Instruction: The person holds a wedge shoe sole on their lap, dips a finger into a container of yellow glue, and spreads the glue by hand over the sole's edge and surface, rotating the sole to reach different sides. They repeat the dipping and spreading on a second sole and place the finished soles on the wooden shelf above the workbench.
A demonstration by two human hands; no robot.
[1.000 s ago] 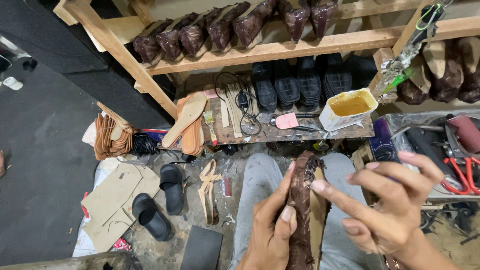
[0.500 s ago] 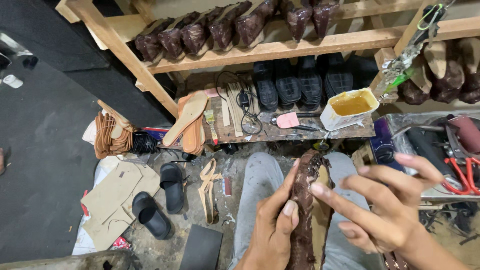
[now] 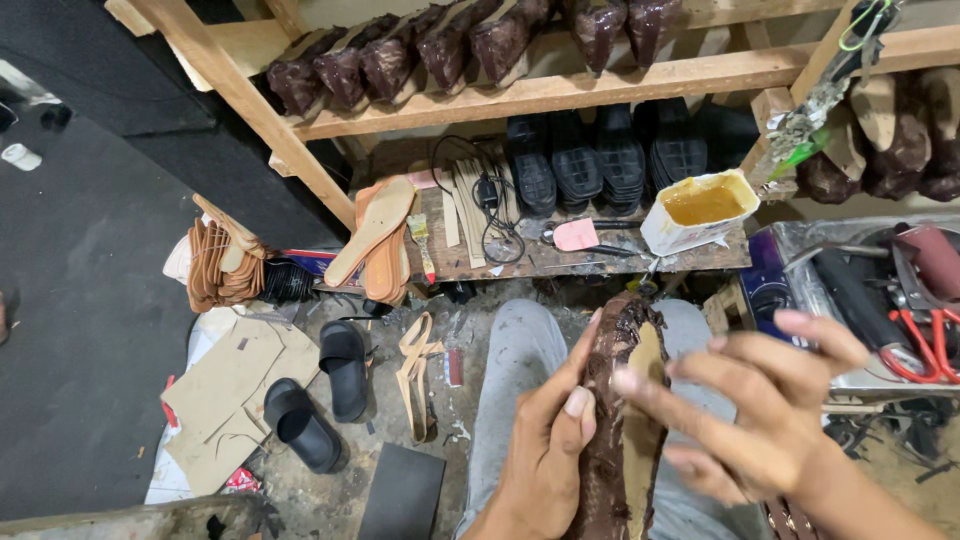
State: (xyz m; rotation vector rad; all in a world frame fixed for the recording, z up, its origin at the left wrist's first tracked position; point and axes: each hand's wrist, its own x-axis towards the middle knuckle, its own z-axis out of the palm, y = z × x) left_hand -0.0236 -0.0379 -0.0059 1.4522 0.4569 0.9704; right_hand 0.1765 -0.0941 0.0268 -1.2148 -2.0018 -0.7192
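Observation:
A dark brown leather shoe upper on a last (image 3: 612, 420) stands toe-up over my lap, its tan insole (image 3: 638, 420) facing right. My left hand (image 3: 545, 445) grips it from the left side, thumb across the leather. My right hand (image 3: 760, 405) is spread against the insole side, index fingertip pressing the leather edge onto the tan insole near the middle. Its other fingers are splayed and hold nothing.
A low wooden bench (image 3: 560, 262) ahead carries a cut white container of yellow glue (image 3: 700, 208), a brush, cables and tan insoles (image 3: 378, 238). Black soles (image 3: 600, 160) and wrapped dark shoes (image 3: 430, 50) fill the shelves. Black slippers (image 3: 320, 400) lie on the floor at left; red-handled pliers (image 3: 925, 345) at right.
My right hand has shifted slightly along the insole edge, fingers staying spread. The shoe and my left hand remain about where they were.

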